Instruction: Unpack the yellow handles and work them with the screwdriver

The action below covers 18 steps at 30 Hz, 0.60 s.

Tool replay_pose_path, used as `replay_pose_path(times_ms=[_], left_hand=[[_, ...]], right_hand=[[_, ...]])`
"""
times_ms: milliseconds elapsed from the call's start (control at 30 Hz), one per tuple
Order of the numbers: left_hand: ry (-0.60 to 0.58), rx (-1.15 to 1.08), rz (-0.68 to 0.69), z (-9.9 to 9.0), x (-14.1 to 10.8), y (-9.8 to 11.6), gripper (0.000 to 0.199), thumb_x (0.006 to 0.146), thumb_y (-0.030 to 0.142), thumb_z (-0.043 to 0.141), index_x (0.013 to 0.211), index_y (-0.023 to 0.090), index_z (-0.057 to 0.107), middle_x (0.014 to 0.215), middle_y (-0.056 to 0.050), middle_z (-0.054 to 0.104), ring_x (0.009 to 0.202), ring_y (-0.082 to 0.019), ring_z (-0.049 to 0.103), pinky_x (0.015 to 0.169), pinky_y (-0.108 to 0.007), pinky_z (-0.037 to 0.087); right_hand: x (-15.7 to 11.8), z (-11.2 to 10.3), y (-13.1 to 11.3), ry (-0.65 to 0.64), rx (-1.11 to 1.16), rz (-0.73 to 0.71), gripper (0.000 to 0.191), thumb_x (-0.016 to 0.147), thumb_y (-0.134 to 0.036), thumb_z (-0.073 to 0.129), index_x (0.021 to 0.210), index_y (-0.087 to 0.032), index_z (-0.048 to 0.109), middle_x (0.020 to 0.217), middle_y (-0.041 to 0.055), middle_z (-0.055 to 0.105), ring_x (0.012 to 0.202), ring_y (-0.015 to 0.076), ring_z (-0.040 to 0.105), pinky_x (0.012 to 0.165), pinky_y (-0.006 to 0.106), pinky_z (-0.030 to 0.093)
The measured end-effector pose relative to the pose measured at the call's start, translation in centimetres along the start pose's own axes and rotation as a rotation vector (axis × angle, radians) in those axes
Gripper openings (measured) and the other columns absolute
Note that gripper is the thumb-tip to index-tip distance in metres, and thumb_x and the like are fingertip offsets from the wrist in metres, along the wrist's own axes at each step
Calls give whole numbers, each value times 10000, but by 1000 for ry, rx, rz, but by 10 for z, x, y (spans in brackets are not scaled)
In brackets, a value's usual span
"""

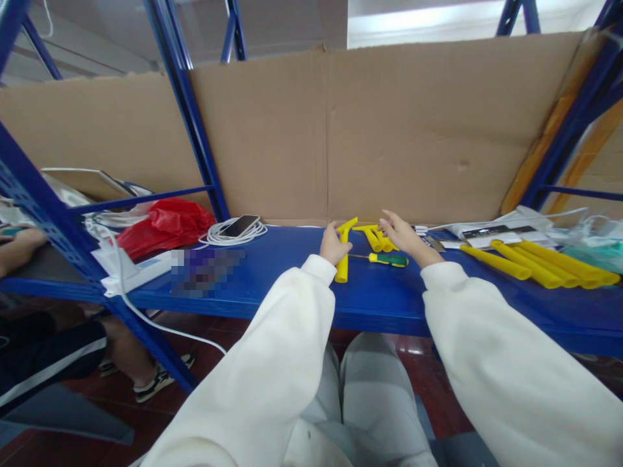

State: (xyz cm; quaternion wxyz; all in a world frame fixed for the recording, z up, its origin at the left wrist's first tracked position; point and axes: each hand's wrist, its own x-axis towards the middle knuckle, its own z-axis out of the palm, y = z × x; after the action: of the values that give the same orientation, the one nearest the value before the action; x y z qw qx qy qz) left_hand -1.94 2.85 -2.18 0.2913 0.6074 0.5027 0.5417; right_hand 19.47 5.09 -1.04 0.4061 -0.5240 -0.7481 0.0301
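Note:
My left hand [332, 245] is closed around a yellow T-shaped plastic tool handle [342, 269], which lies tilted on the blue shelf top. My right hand [402, 235] hovers just right of several similar yellow T-shaped pieces [374, 241]; its fingers are stretched and apart, with nothing visible in them. Between the hands lies a screwdriver [388, 259] with a green and yellow handle, its shaft pointing left toward the held piece. Right of my right forearm, several yellow tapered tubes [528, 264] lie side by side.
A cardboard panel [272, 143] closes off the back. At left are a coiled white cable [219, 237] with a phone [241, 226] on it, a red plastic bag [168, 227] and a white power strip [150, 271]. Blue posts [195, 117] stand at both sides. Another person's arm [22, 250] shows far left.

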Motion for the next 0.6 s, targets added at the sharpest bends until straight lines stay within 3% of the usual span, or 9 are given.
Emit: replay_pose_path(times_ms=[133, 367, 600], left_hand=[[-52, 41, 130, 1, -6, 5, 763, 611, -24, 726, 1325, 146, 521, 1309, -147, 586, 1246, -257, 561, 1079, -379, 434], [-147, 46, 192, 4, -10, 2, 751, 582, 1, 752, 1285, 184, 565, 1285, -114, 583, 1182, -251, 591, 1046, -392, 464], [-147, 53, 160, 5, -9, 1, 742, 580, 28, 766, 1283, 173, 579, 1277, -128, 598, 1134, -246, 615, 1023, -388, 484]], right_hand=[[-5, 7, -18, -51, 100, -33, 641, 1032, -481, 351, 1596, -177, 323, 1075, 105, 768, 838, 209, 744, 875, 343, 571], [-8, 13, -21, -158, -2, -110, 409, 969, -331, 528, 1312, -170, 683, 1050, 97, 785, 834, 210, 742, 832, 336, 582], [-7, 8, -21, -110, -84, -103, 319, 940, -279, 554, 1165, -229, 775, 1151, 63, 766, 1029, 249, 732, 936, 348, 553]])
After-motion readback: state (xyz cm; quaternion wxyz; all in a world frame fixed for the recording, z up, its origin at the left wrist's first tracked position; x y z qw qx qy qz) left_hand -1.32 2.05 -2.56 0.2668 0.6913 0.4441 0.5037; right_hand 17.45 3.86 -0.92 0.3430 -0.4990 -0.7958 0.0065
